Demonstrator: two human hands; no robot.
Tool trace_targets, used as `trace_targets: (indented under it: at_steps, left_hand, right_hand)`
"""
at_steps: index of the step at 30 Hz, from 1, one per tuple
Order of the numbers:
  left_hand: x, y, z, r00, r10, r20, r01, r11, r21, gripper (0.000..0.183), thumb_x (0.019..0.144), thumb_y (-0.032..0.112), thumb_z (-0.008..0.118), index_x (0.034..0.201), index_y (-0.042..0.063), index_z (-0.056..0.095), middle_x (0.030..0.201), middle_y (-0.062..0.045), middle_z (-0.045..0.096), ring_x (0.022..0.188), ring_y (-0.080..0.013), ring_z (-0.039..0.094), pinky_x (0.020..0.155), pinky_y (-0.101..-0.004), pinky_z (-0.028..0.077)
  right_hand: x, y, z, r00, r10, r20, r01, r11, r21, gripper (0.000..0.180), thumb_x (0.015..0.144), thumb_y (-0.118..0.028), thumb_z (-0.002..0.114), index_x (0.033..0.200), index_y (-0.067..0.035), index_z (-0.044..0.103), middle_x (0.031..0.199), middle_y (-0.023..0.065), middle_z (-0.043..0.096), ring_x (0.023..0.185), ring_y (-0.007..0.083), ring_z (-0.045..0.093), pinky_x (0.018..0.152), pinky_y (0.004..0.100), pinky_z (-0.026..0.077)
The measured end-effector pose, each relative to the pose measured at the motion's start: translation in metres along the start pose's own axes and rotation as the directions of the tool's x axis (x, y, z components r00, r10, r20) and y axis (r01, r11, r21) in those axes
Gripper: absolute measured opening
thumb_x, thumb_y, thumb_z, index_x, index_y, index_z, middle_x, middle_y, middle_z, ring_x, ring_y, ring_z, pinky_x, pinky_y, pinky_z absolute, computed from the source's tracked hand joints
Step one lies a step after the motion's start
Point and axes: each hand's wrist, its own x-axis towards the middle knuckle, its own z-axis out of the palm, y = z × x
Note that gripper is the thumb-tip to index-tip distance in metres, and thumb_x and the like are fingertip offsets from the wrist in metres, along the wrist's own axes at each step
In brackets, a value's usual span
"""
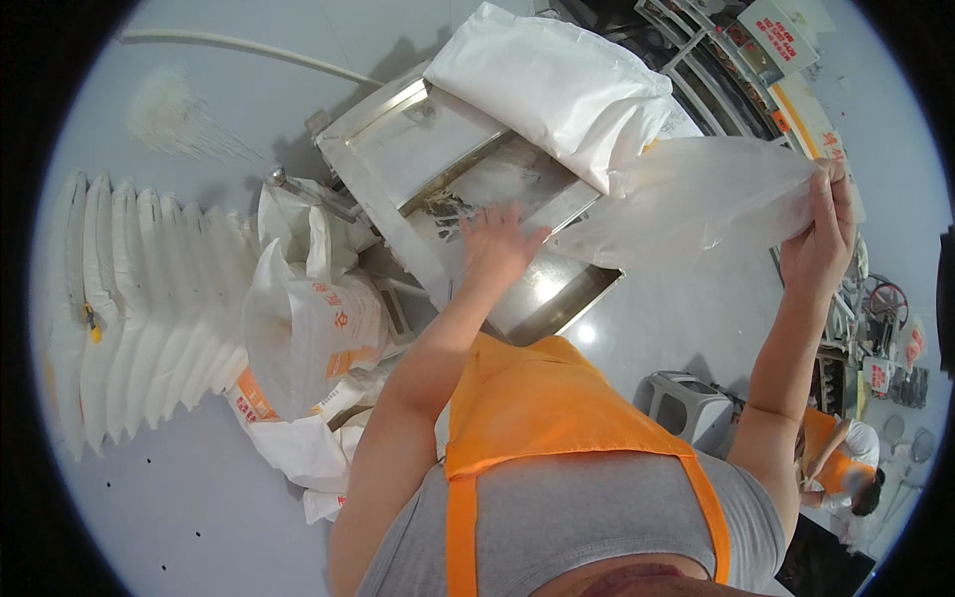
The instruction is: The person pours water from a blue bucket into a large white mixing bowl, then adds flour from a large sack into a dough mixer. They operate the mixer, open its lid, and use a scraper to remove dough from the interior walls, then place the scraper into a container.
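Observation:
My right hand (828,216) is raised at the right, its fingers closed on one end of a translucent plastic bag (694,209). The bag stretches left from it towards a metal-framed machine or stand (388,201). Over the near part of that frame lies my left hand (498,242), fingers spread and palm down, holding nothing; whether it touches the surface is hard to tell. A full white sack (552,82) rests on the frame's far side, partly against the plastic bag. White powder and a dark patch show in the frame's recess. Under the bag's left end is a shiny metal tray (545,291).
Filled white sacks (157,298) are stacked at the left, with a yellow-handled tool (92,324) on them. Open and crumpled sacks (328,321) lie beside the frame. A grey plastic stool (690,407) stands right of me. Another person (839,459) in orange is farther right.

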Motion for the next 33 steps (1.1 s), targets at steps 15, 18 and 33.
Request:
trace_targets:
  at_steps: [15, 18, 33]
  left_hand:
    - [-0.007, 0.005, 0.031, 0.895, 0.086, -0.437, -0.094, 0.996, 0.002, 0.065, 0.097, 0.051, 0.074, 0.141, 0.004, 0.061, 0.144, -0.019, 0.059, 0.137, -0.0400, 0.054, 0.117, -0.0537, 0.041]
    - [0.009, 0.003, 0.041, 0.841, 0.084, -0.534, -0.151, 0.985, -0.084, 0.066, 0.094, 0.048, 0.079, 0.140, 0.004, 0.061, 0.147, -0.019, 0.057, 0.140, -0.0405, 0.051, 0.118, -0.0558, 0.040]
    - [0.129, 0.238, -0.019, 0.743, -0.072, -0.665, -0.174, 0.939, -0.296, 0.029, 0.102, 0.020, 0.066, 0.124, 0.002, 0.062, 0.134, -0.016, 0.062, 0.120, -0.0375, 0.064, 0.101, -0.0509, 0.054]
  right_hand:
    - [-0.069, 0.027, -0.174, 0.971, 0.217, 0.097, -0.225, 0.970, 0.087, 0.011, 0.109, -0.019, 0.068, 0.106, -0.010, 0.064, 0.088, -0.0089, 0.053, 0.079, 0.0012, 0.047, 0.071, 0.0184, 0.036]
    - [-0.095, 0.030, -0.212, 0.968, 0.217, 0.129, -0.233, 0.964, 0.126, 0.013, 0.109, -0.021, 0.069, 0.104, -0.010, 0.064, 0.088, -0.0087, 0.055, 0.081, 0.0011, 0.048, 0.071, 0.0193, 0.038]
    - [-0.204, 0.016, -0.317, 0.944, 0.297, -0.144, -0.275, 0.949, 0.151, 0.009, 0.111, -0.012, 0.063, 0.104, -0.007, 0.063, 0.082, -0.0092, 0.053, 0.070, -0.0008, 0.044, 0.062, 0.0180, 0.032]
